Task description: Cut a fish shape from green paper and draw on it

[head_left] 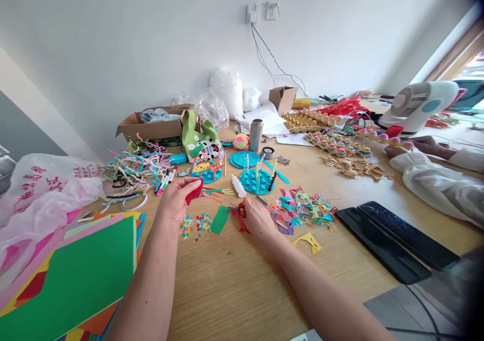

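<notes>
A small red piece of paper (194,192) is pinched between the thumb and fingers of my left hand (179,198). My right hand (257,217) is closed round red-handled scissors (242,221), whose blades point left. Between the hands, a green paper piece (220,219) lies on the table, with piles of small coloured dots (203,222) to its left. Just beyond my right hand is a white glue bottle (238,186). Farther back, a blue disc (258,181) bears upright twisted pipe cleaners.
Coloured sheets (86,275) lie at the left, below a pipe cleaner heap (136,167). Paper scraps (302,210) and two black phones (381,243) lie to the right. A metal flask (256,135) stands behind. Another person's hands (427,147) are at the far right.
</notes>
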Demonstrator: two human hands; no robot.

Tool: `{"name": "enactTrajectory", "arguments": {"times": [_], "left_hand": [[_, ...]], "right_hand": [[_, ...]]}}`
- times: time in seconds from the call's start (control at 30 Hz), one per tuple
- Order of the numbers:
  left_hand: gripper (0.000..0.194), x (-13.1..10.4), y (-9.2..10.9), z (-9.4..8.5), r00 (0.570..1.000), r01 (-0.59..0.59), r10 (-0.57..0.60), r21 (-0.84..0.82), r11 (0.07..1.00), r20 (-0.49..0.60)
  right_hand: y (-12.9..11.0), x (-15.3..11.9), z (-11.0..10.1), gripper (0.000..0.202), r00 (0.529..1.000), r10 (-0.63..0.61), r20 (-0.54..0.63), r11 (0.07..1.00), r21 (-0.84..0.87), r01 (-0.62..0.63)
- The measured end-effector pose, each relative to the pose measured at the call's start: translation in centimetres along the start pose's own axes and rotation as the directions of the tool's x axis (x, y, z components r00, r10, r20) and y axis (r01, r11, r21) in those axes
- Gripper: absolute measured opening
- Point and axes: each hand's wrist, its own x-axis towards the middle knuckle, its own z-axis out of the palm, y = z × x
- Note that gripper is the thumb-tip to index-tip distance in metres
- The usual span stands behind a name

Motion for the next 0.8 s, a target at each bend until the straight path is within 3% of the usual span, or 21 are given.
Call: {"name": "enactTrajectory", "arguments": {"times": [0.2, 0.37, 0.47, 0.57, 0.67, 0.73, 0.8], "left_hand": [[0.032, 0.1, -0.1, -0.2, 1.000, -0.007, 0.007, 0.021, 1.000, -0.018], [0.026, 0.6, -0.7, -0.9, 1.000, -0.022, 0.020, 0.106, 0.994, 0.018], [0.027, 0.8, -1.1, -1.2, 0.997, -0.033, 0.020, 0.165, 0.986, 0.078], [0.032, 1.0, -1.7, -1.0, 0.991, -0.044, 0.018, 0.194, 0.980, 0.132], [0.035, 1.1, -2.4, -0.6, 0.984, -0.067, 0.021, 0.254, 0.965, 0.179], [0.038, 1.2, -2.8, -0.4, 0.981, -0.108, 0.056, 0.283, 0.953, 0.186], [0.040, 1.3, -2.7, -0.4, 0.980, -0.135, 0.083, 0.299, 0.945, 0.180]], "right_hand": [[0.1, 0.0, -0.2, 0.007, 0.997, 0.063, -0.050, 0.996, 0.073, -0.059], [0.7, 0.2, -2.3, 0.008, 0.976, 0.166, -0.143, 0.975, 0.169, -0.141], [1.9, 0.2, -4.5, 0.015, 0.948, 0.225, -0.223, 0.960, 0.216, -0.177], [4.0, -0.2, -6.4, 0.015, 0.877, 0.324, -0.356, 0.932, 0.279, -0.231], [6.3, -1.2, -7.6, 0.021, 0.833, 0.419, -0.362, 0.908, 0.158, -0.389], [7.7, -2.4, -8.1, 0.025, 0.855, 0.433, -0.286, 0.897, 0.042, -0.440], [8.9, -4.0, -8.1, 0.030, 0.842, 0.466, -0.273, 0.875, 0.003, -0.484]]}}
